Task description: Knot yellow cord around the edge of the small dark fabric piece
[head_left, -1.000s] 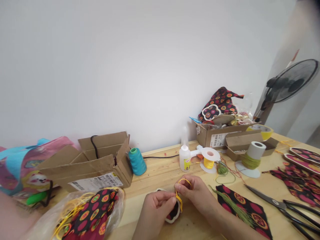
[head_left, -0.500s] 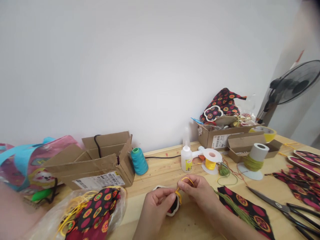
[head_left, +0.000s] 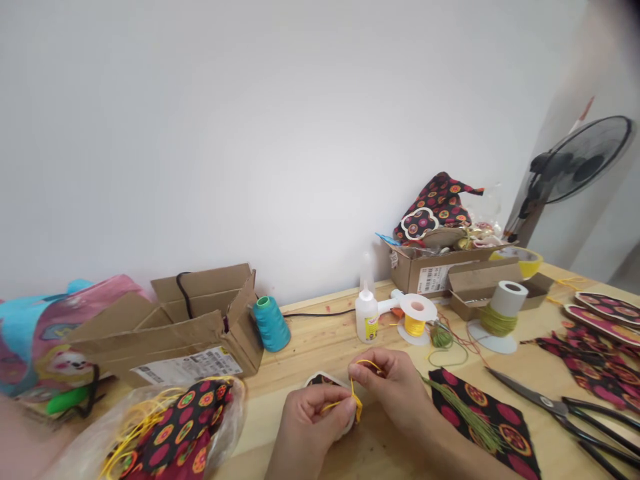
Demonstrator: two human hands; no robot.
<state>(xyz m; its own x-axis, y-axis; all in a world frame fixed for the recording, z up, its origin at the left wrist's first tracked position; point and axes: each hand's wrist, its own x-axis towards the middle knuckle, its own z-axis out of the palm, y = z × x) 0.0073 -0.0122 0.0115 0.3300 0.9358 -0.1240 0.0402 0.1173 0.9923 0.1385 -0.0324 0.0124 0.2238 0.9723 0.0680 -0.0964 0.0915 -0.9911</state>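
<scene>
My left hand (head_left: 311, 417) and my right hand (head_left: 391, 387) meet low in the middle of the wooden table (head_left: 320, 340). Both pinch a thin yellow cord (head_left: 354, 392) that loops between their fingertips. Under the hands lies a small white-rimmed piece covered in dark patterned fabric (head_left: 323, 381), mostly hidden by my left hand. A black fabric piece with pink and orange circles (head_left: 483, 417), with green threads across it, lies just right of my right wrist.
An open cardboard box (head_left: 175, 333), a teal thread cone (head_left: 270, 325), a glue bottle (head_left: 367, 317), a yellow cord spool (head_left: 415, 320) and a green thread spool (head_left: 497, 313) stand behind. Scissors (head_left: 555, 407) lie right. A plastic bag of fabric and yellow cord (head_left: 170, 427) sits left. A fan (head_left: 575, 160) stands far right.
The hands have shifted slightly lower and the left fingers have drawn the yellow cord leftward; the loop at the right fingertips looks smaller. The camera has moved a little.
</scene>
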